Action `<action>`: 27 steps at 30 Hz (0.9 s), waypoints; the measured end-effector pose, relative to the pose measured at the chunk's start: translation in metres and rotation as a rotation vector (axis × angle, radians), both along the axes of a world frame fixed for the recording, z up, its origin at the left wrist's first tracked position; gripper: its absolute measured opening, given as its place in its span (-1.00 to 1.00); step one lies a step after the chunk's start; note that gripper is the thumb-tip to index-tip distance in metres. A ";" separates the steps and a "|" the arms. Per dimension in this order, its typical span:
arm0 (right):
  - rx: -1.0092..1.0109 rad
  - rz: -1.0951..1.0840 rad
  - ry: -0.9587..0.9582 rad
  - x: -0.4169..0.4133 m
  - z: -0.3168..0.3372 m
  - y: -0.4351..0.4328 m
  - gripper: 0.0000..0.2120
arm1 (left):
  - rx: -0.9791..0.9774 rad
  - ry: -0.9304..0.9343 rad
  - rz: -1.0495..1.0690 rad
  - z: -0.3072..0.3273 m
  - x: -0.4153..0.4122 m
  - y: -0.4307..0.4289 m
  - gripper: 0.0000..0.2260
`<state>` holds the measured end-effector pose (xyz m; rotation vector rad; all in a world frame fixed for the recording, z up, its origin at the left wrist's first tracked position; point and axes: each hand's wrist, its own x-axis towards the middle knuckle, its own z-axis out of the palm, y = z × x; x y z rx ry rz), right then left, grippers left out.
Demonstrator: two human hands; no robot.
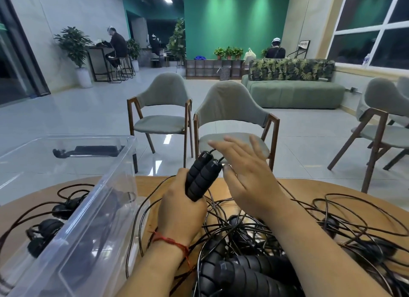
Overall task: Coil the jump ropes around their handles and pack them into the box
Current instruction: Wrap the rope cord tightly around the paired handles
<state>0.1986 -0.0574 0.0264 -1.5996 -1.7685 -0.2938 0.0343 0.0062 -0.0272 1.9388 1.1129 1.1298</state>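
Over the wooden table (332,187), the left grip (179,210) clasps 2 black handles (203,177), the right grip (245,181) splayed just beside them.

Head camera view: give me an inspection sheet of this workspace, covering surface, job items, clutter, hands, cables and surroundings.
Surface: wooden table, largely covered by ropes.
Job's things: pair of black handles held together, pointing up; tangled ropes with more handles among them; clear plastic box at left, dark handles showing through its wall.
Clutter: nothing seen.
Hands: left hand grips the pair of black handles; right hand open, fingers spread beside the handle tops.
Cables: only the rope cords, looped loose over the table.
Surroundings: grey chairs, green sofa, potted plants, seated people far off.
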 end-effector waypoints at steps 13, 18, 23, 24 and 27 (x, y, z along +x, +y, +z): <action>-0.093 0.079 0.431 0.013 0.002 -0.002 -0.70 | -0.380 -0.378 -0.192 0.006 0.005 -0.001 -0.79; -0.231 0.177 0.510 -0.007 -0.007 0.003 -0.74 | -0.629 -0.761 -0.387 0.011 0.015 -0.012 -0.72; -0.400 0.088 0.288 -0.007 -0.026 0.013 -0.63 | -0.778 -1.118 -0.438 0.016 0.012 -0.007 -0.54; -0.452 0.083 0.263 -0.006 -0.027 0.013 -0.60 | -0.800 -1.157 -0.446 0.017 0.010 -0.005 -0.54; -0.543 0.081 0.201 -0.005 -0.025 0.010 -0.58 | -0.842 -1.243 -0.449 0.016 0.007 0.001 -0.51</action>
